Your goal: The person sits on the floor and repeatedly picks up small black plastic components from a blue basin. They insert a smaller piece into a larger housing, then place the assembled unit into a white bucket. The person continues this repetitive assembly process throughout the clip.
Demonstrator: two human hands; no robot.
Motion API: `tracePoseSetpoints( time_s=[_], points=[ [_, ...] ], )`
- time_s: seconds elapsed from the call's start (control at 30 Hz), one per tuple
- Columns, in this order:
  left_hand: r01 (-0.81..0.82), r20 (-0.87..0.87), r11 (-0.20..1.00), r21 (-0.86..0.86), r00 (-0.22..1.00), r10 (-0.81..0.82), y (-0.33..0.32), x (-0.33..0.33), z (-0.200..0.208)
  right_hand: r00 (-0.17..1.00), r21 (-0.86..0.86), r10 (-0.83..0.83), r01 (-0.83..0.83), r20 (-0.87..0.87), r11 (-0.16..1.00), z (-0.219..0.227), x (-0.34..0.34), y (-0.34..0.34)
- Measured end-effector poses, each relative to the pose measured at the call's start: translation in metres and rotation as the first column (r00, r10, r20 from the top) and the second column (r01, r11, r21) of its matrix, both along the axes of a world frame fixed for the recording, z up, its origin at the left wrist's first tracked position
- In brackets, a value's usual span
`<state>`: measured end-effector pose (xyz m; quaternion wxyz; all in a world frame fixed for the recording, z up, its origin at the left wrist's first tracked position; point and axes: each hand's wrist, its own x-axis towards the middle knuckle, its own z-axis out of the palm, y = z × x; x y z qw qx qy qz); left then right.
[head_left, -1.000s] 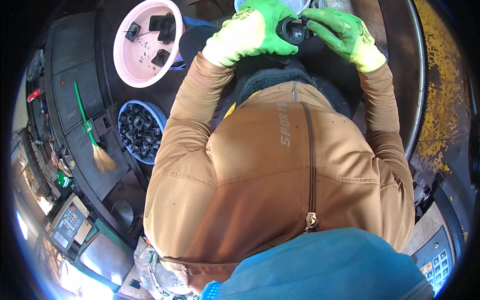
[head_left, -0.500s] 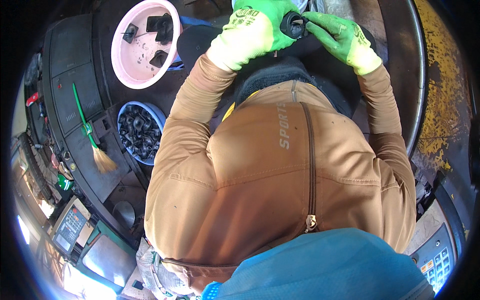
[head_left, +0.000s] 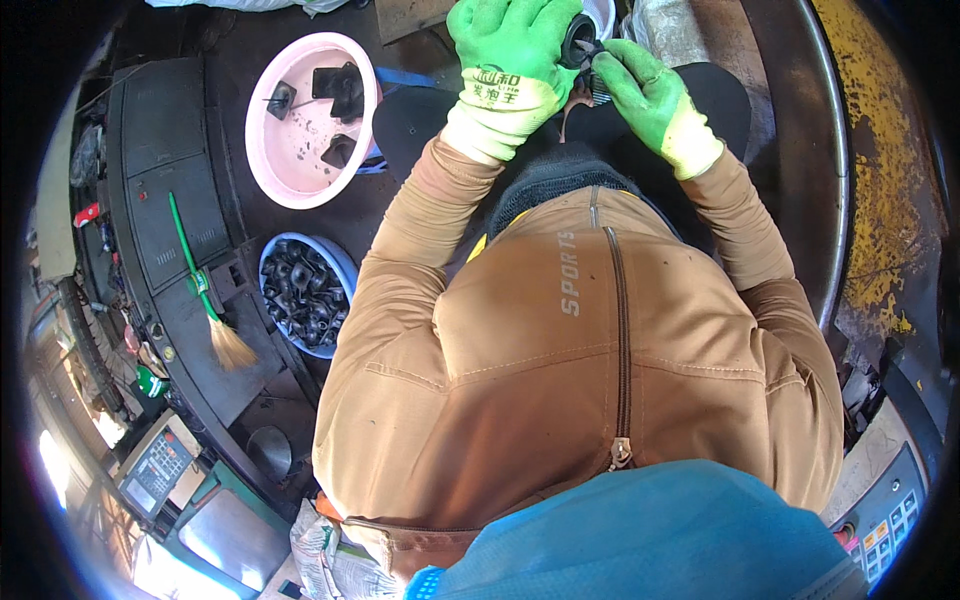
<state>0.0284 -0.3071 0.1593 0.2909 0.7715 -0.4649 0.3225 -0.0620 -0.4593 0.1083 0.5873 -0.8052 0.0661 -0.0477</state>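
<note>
At the top of the view, my left hand (head_left: pixel 515 50), in a green and yellow coated glove, is closed round a black rubber part (head_left: pixel 578 42) with a round open end. My right hand (head_left: pixel 640 90), gloved the same way, is beside that open end. Its thumb and fingers are pinched together at the part's edge; what lies between them is too small and dark to make out. Both hands are above my lap, close together.
To the left stands a pink basin (head_left: pixel 262 165) holding a few black rubber pieces (head_left: pixel 340 90). Nearer is a blue basin (head_left: pixel 347 262) full of black parts (head_left: pixel 300 290). A green-handled broom (head_left: pixel 190 245) lies against a dark cabinet (head_left: pixel 165 150). A curved metal edge (head_left: pixel 838 200) runs along my right.
The right hand has shifted slightly left and down, with its fingertips against the part's open end. My left hand has turned a little, still gripping the part. The whole view has shifted slightly.
</note>
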Motion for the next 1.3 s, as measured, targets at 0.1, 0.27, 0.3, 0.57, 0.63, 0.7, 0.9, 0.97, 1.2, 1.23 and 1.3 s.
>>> tracePoseSetpoints(
  time_s=[0.1,0.27,0.3,0.57,0.63,0.7,0.9,0.97,1.2,1.23,1.3],
  points=[
    [-0.088,0.096,0.995,-0.053,0.991,0.093,-0.003,0.001,-0.006,0.991,0.042,0.032,-0.037,0.128,0.998,0.007,0.001,0.014],
    [-0.113,0.147,0.993,-0.019,0.982,0.115,-0.002,0.007,-0.019,0.984,0.52,0.067,0.03,-0.166,0.854,0.031,-0.007,0.03],
    [-0.118,0.159,0.993,-0.02,0.98,0.12,-0.002,0.01,-0.022,0.957,0.732,0.128,0.109,-0.26,0.672,0.034,-0.009,0.032],
    [-0.055,0.099,0.993,-0.104,0.993,0.066,-0.002,0.036,-0.04,0.859,0.963,0.497,0.017,0.123,-0.269,0.041,0.007,0.033],
    [-0.09,0.144,0.972,-0.215,0.982,0.123,-0.002,0.038,-0.035,0.845,0.918,0.428,-0.166,0.321,-0.361,0.047,0.013,0.025],
    [-0.183,-0.036,0.938,-0.295,0.983,0.181,0.0,0.04,-0.026,0.966,0.983,0.191,-0.155,0.171,-0.097,0.051,0.018,0.016],
    [-0.176,-0.197,0.899,-0.401,0.975,0.103,-0.001,0.016,-0.021,0.979,0.706,-0.204,0.162,-0.026,0.689,0.032,0.028,0.019],
    [-0.21,-0.14,0.92,-0.33,0.975,0.172,-0.003,0.002,-0.025,0.973,0.688,-0.226,0.129,0.052,0.714,0.019,0.028,0.021],
    [0.056,-0.273,0.998,-0.041,0.96,-0.065,0.017,-0.022,-0.013,0.986,0.003,-0.028,0.028,0.164,1.0,0.003,0.024,0.001],
    [0.122,-0.356,0.992,0.034,0.929,-0.102,0.023,-0.02,-0.008,0.984,-0.047,0.043,-0.036,0.171,0.998,0.008,0.022,-0.005],
    [0.189,-0.413,0.976,0.105,0.901,-0.13,0.035,-0.013,0.004,0.886,-0.424,0.296,-0.128,0.357,0.896,0.022,0.02,-0.016]
  ],
)
